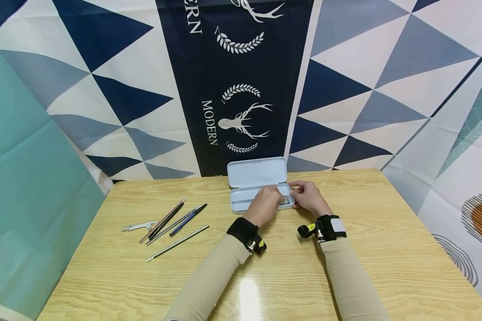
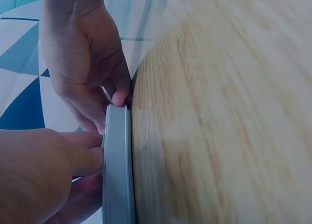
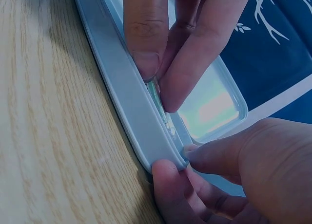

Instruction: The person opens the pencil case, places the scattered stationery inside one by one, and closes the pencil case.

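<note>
A pale blue pencil case (image 1: 257, 173) lies with its lid raised near the table's back edge. My left hand (image 1: 265, 204) reaches down into its tray. Between that thumb and finger, in the right wrist view, is a small greenish, shiny item (image 3: 156, 96), pinched low against the tray's front wall; its exact kind is hard to tell. My right hand (image 1: 310, 197) grips the case's right end, thumb on the rim and fingers at the outer side. Both hands also show around the case wall (image 2: 117, 160) in the left wrist view.
Left of the case, several pens and pencils (image 1: 188, 220) lie loosely on the wooden table (image 1: 289, 276). A white compass-like tool (image 1: 138, 226) is beside them, and a silver-grey pencil (image 1: 177, 243) lies nearer the front. Patterned cloth (image 1: 241, 80) hangs behind the table.
</note>
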